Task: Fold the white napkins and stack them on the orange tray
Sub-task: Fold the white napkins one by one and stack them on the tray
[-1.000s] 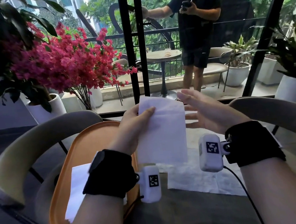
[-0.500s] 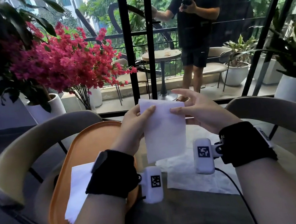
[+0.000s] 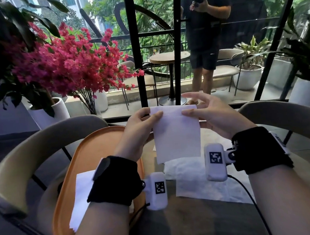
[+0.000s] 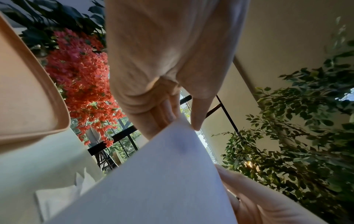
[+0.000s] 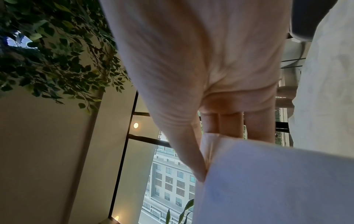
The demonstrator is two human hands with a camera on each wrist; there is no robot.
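The left hand [image 3: 140, 126] and right hand [image 3: 210, 115] each pinch a top corner of one white napkin [image 3: 176, 134], which hangs in the air above the tabletop [image 3: 189, 227], just right of the orange tray [image 3: 89, 154]. One folded napkin [image 3: 80, 196] already lies on the tray; more unfolded napkins [image 3: 200, 185] lie below. To fold cleanly, bring the corners together edge to edge, keep both pinches firm, and crease before releasing.
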